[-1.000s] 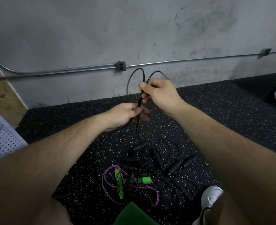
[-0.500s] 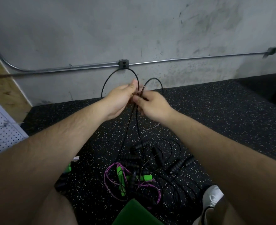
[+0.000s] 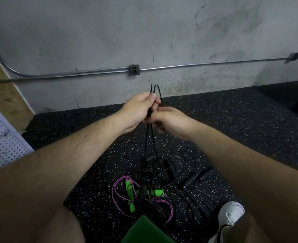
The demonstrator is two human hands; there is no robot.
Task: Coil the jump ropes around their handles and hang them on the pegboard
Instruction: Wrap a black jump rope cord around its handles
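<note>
Being pinched between the thumb and curled fingers of the left hand (image 3: 139, 109), a black jump rope (image 3: 151, 89) is also being gripped by the curled right hand (image 3: 167, 118), touching just below. Two strands are being dangled into the tangled pile of ropes (image 3: 155, 176) on the floor (image 3: 232, 128); the pegboard (image 3: 2, 142) is being kept well apart, far left.

No readable text, label, brand or number in view. Black jump rope (image 3: 149, 137), black handles (image 3: 195, 178), green handles (image 3: 158, 192), wall outlet box (image 3: 134, 69), pegboard (image 3: 0, 146) at the left edge, white shoe (image 3: 230, 214): plain, or too small and blurred to read.
</note>
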